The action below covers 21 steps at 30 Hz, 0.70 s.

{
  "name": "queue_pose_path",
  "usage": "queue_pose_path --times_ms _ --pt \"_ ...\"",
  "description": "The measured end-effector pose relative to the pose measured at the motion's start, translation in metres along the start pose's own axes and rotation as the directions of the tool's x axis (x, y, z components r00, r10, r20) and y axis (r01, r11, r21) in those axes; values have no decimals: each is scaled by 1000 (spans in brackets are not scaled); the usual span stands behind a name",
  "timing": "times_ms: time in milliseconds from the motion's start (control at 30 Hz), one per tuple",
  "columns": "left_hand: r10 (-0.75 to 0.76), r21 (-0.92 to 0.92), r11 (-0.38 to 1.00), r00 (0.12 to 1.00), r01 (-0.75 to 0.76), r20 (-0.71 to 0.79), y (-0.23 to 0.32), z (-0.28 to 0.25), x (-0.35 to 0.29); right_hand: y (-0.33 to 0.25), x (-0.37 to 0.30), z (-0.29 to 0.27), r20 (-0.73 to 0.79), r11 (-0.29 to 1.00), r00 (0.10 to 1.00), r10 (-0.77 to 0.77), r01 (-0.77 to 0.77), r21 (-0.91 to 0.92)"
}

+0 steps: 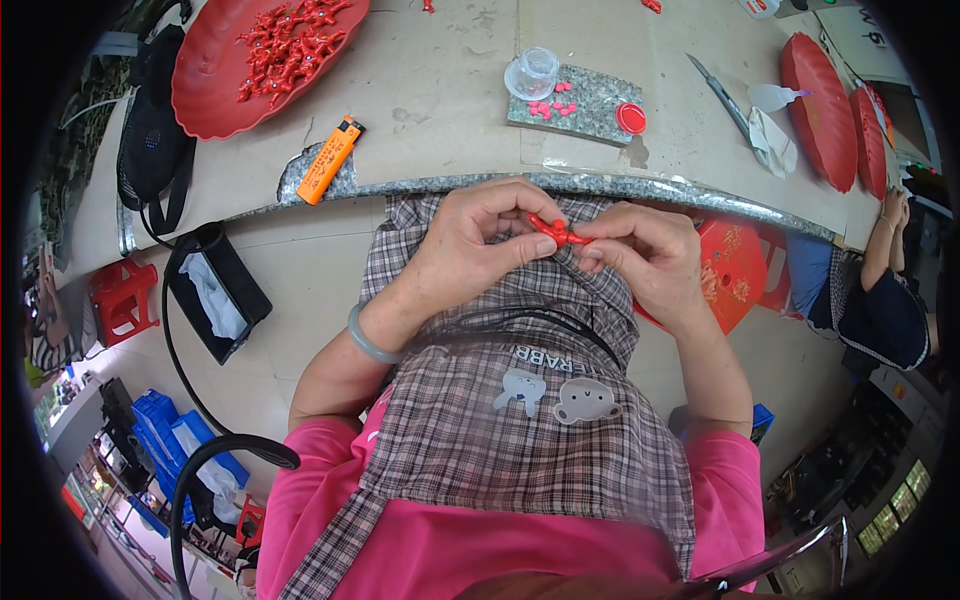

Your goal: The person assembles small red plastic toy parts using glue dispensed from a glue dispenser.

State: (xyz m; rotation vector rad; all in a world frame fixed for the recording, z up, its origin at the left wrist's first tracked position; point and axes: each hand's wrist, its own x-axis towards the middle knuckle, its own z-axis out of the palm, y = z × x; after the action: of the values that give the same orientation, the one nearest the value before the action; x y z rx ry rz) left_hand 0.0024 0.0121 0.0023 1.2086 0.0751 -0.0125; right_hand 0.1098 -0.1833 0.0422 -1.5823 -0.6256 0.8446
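Observation:
Between my two hands, above my lap and close to the table's front edge, is a small glossy red figure [560,232] with thin limbs. The fingertips of my left hand [478,240] pinch its left end. My right hand [655,252] has thumb and forefinger closed on its right end. A heap of similar red figures [290,50] lies in a red scalloped tray [205,105] at the far left. Beyond my hands, a grey stone slab [590,108] bears a clear plastic cup [538,72], several small pink pieces [562,108] and a round red cap [631,118].
An orange lighter [331,161] lies near the table's front edge, left of my hands. Rightward are a slim pointed grey tool [722,97], a small squeeze bottle [772,97], crumpled white tissue [775,142] and red trays [822,115]. A red stool [735,270] stands below right.

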Motion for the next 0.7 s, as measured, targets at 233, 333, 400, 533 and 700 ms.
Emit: queue_pose_path --times_ms 233,333,400,533,700 --pt "-64 -127 989 994 75 93 1 -2 -1 3 6 -1 99 768 864 -494 487 -415" --pt "-30 -92 995 994 40 105 0 -3 0 3 5 -2 146 629 788 -598 575 -523" --pt "-14 -41 999 995 19 99 2 -4 -1 1 4 -1 170 581 770 -615 588 -563" --pt "59 182 980 993 -76 101 10 -3 1 0 2 2 230 470 713 -663 635 -613" --pt "196 367 904 976 -219 98 16 0 1 4 1 6 240 411 676 -696 650 -639"
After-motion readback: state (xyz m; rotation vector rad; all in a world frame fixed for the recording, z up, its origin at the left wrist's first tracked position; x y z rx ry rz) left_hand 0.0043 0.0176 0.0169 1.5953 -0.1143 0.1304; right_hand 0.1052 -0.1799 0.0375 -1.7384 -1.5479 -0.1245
